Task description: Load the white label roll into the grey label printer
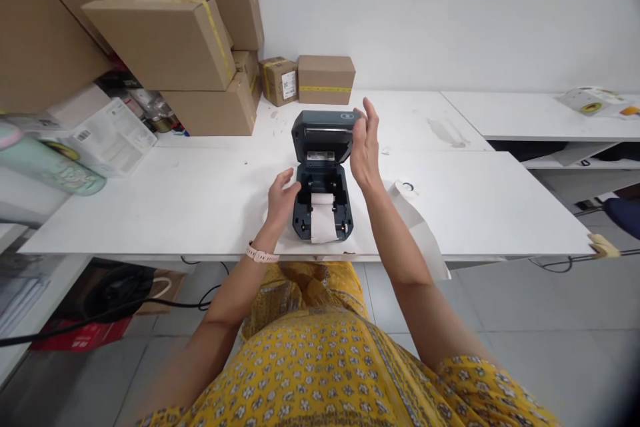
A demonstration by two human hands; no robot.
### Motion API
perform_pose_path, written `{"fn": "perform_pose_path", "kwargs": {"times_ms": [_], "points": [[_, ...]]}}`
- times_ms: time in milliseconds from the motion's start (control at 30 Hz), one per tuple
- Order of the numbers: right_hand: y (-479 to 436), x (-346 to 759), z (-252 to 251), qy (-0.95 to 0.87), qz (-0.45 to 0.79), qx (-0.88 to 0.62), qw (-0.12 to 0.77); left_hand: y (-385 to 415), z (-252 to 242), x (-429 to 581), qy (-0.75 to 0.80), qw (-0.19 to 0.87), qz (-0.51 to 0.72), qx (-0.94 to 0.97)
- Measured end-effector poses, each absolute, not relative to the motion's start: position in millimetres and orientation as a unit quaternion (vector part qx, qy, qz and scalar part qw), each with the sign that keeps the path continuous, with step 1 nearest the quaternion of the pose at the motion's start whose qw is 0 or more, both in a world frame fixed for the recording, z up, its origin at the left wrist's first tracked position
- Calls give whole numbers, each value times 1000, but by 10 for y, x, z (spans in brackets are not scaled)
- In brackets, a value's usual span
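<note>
A dark blue-grey label printer (pixel 301 213) stands on the white table with its lid (pixel 325 119) raised. Inside its base lies a small roll of white paper (pixel 323 217), its strip running toward the front edge. My left hand (pixel 283 199) is at the left side of the base, fingers apart, thumb near the rim. My right hand (pixel 367 147) rests against the right side of the raised lid, with its fingers stretched upward and nothing wrapped in them.
Cardboard boxes (pixel 160 43) are stacked at the back left, and two smaller boxes (pixel 327 79) stand behind the printer. A green bottle (pixel 55 160) lies at the left. Loose backing paper (pixel 417 230) hangs over the front edge, right of the printer.
</note>
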State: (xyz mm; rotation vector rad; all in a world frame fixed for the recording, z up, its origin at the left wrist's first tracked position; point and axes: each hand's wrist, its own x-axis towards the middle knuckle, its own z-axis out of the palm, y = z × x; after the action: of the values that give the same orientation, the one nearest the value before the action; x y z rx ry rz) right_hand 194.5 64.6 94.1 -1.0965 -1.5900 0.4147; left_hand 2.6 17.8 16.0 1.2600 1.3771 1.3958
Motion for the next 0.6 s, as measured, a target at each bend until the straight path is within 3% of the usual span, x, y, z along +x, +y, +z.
{"fn": "perform_pose_path", "kwargs": {"times_ms": [233, 433, 600], "points": [[488, 2022, 1017, -690, 84, -483, 532, 164, -111, 22, 568, 387, 474, 550], [306, 2003, 613, -878, 223, -391, 161, 237, 1, 13, 614, 333, 398, 594], [572, 1931, 494, -893, 262, -360, 59, 254, 58, 8, 622, 297, 370, 623]]}}
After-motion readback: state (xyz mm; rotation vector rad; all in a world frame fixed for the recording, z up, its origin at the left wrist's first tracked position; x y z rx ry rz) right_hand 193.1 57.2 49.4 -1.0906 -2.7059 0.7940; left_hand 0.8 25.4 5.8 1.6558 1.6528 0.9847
